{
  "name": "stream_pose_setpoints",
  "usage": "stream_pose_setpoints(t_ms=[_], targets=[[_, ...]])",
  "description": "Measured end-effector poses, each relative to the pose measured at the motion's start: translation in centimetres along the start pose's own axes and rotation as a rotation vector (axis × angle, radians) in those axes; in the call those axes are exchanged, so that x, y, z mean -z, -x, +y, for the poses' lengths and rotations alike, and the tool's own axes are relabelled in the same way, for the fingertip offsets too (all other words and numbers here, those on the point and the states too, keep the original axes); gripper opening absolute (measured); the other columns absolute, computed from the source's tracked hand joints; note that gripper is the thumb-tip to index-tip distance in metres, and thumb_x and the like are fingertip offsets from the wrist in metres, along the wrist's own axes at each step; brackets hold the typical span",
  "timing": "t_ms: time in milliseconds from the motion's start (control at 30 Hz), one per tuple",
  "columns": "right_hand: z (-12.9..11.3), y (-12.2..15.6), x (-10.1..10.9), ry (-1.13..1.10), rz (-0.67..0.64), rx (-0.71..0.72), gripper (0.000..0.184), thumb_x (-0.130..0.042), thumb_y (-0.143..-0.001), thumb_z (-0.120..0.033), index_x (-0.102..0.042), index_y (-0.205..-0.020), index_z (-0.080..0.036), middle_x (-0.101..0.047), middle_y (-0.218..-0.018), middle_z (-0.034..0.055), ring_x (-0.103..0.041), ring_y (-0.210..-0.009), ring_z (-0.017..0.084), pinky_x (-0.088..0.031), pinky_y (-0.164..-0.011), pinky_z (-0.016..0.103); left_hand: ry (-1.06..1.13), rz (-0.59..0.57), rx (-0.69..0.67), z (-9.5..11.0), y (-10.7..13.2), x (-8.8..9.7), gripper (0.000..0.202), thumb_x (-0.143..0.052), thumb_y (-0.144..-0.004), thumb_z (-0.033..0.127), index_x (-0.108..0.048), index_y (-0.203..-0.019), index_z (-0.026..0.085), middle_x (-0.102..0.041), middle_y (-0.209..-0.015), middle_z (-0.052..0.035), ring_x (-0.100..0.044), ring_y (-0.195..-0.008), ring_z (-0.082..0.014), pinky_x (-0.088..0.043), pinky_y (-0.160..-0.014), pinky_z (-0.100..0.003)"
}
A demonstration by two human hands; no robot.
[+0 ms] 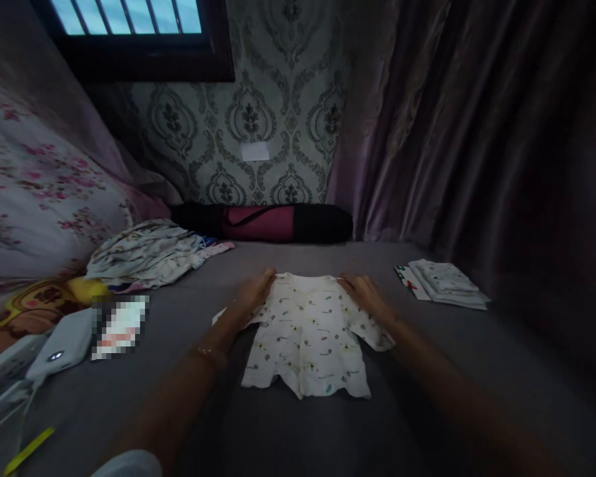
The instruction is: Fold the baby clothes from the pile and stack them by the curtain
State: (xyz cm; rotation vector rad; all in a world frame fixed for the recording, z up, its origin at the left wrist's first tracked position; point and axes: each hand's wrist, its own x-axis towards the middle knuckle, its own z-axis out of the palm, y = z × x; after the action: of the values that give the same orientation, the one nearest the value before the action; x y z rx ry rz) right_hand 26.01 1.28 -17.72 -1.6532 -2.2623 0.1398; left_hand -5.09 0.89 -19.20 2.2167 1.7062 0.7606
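A small white baby shirt (305, 331) with a scattered print lies spread on the grey bed surface, its collar away from me and its hem towards me. At the shirt's left shoulder is my left hand (258, 289), fingers closed on the edge of the cloth. My right hand (365, 291) pinches the opposite shoulder, its fingers somewhat blurred. Both sleeves stick out to the sides, partly under my forearms.
Folded clothes (447, 281) are stacked at the right. A crumpled heap of clothes (149, 252) lies at the back left, near a white power bank (62, 348) with cables. Against the patterned wall rests a long black and maroon bag (261, 222). Curtains hang on the right.
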Motion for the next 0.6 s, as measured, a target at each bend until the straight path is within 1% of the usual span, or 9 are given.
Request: stream_pose_setpoints(t_ms=[100, 200, 333, 433, 600], targets=[[0.3, -0.3, -2.0, 0.147, -0.026, -0.031, 0.039, -0.028, -0.099, -0.042, -0.059, -0.116, -0.027, -0.069, -0.109, 0.0085, -0.065, -0.097, 0.024, -0.045, -0.082, 0.032, -0.161, -0.016, 0.01, -0.5, -0.3, -1.6, 0.036, -0.023, -0.097, 0.034, -0.053, -0.112, 0.02, -0.06, -0.11, -0.0105, -0.06, -0.094, -0.0229, -0.042, -0.081, -0.032], [0.8, -0.9, -2.9, 0.214, -0.058, -0.036, 0.04, -0.024, -0.1, -0.041, -0.056, -0.119, -0.028, -0.068, -0.111, 0.0082, -0.066, -0.095, 0.024, -0.045, -0.079, 0.033, -0.258, -0.063, 0.038, -1.0, -1.1, -2.2, 0.038, -0.02, -0.098, 0.033, -0.051, -0.115, 0.02, -0.059, -0.11, -0.0109, -0.061, -0.092, -0.0228, -0.042, -0.078, -0.031], [1.3, -1.8, -3.7, 0.25, -0.084, -0.008, 0.04, -0.021, -0.1, -0.04, -0.053, -0.119, -0.025, -0.067, -0.111, 0.0097, -0.066, -0.093, 0.025, -0.046, -0.075, 0.034, -0.32, -0.103, 0.063, -1.8, -2.3, -2.9, 0.038, -0.02, -0.098, 0.032, -0.051, -0.116, 0.021, -0.058, -0.11, -0.0113, -0.061, -0.092, -0.0239, -0.043, -0.076, -0.032], [1.6, -2.8, -4.4, 0.278, -0.107, -0.011, 0.039, -0.021, -0.101, -0.039, -0.054, -0.115, -0.025, -0.067, -0.108, 0.0093, -0.067, -0.091, 0.024, -0.045, -0.073, 0.032, -0.338, -0.121, 0.047, -2.6, -3.2, -3.4, 0.036, -0.023, -0.096, 0.026, -0.051, -0.118, 0.019, -0.057, -0.112, -0.0137, -0.061, -0.092, -0.0259, -0.043, -0.075, -0.033], [2.1, -5.2, -5.3, 0.349, -0.143, -0.024, 0.038, -0.021, -0.101, -0.039, -0.052, -0.118, -0.025, -0.066, -0.111, 0.009, -0.067, -0.09, 0.023, -0.045, -0.073, 0.032, -0.382, -0.157, 0.058, -3.8, -5.2, -3.7, 0.035, -0.028, -0.093, 0.018, -0.049, -0.122, 0.02, -0.055, -0.117, -0.0143, -0.059, -0.095, -0.0257, -0.045, -0.079, -0.035]])
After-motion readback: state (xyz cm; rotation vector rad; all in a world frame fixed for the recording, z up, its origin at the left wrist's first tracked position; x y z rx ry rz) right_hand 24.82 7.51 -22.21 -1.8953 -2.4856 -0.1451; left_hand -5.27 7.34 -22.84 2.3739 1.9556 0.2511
